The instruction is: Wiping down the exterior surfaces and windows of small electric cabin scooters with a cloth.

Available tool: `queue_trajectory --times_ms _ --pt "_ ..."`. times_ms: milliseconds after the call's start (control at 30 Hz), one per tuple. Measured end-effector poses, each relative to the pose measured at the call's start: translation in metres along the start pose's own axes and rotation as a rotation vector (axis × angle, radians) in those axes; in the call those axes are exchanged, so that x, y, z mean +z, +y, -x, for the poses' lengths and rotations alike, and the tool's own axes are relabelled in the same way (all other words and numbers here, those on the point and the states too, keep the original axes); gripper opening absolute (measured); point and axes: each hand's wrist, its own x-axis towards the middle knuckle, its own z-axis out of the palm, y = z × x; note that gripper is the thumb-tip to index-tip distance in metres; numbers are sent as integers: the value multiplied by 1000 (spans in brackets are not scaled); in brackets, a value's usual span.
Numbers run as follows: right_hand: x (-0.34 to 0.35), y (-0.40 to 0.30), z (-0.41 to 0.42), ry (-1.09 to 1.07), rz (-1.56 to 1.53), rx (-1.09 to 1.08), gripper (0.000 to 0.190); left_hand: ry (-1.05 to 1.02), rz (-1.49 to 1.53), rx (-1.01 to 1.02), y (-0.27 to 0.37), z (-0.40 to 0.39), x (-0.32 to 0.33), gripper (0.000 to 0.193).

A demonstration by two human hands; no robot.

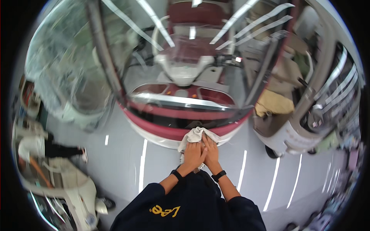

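An off-white cloth [198, 135] lies bunched against the front of a red-and-white enclosed electric vehicle [162, 131], just below its windshield [185, 72]. My left hand [194, 156] holds the lower part of the cloth, fingers pointing away from me. Close beside it, my right hand [211, 150] holds the cloth's right side, its fingers spread over the fabric. The two hands touch near the thumbs. What lies under the cloth is hidden. Through the glass, the white steering column [185, 68] and a dark red seat [196, 13] show.
A vehicle wrapped in clear plastic film [78, 86] stands at left. To the right is a beige-and-white vehicle [294, 135] holding a yellow bundle [273, 103]. At lower left, a person [34, 147] is beside a cream vehicle [78, 199]. Glossy grey floor [257, 173] reflects ceiling lights.
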Motion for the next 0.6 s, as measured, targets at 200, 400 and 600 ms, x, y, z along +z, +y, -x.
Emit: queue_trajectory --times_ms 200,400,600 --pt "-5 0 14 -53 -45 395 37 -213 33 284 -2 -32 -8 30" --pt "-36 -6 12 167 -113 423 52 -265 -96 410 21 -41 -14 56" --pt "-45 -18 18 153 -89 397 64 -262 -91 325 33 -22 -13 57"
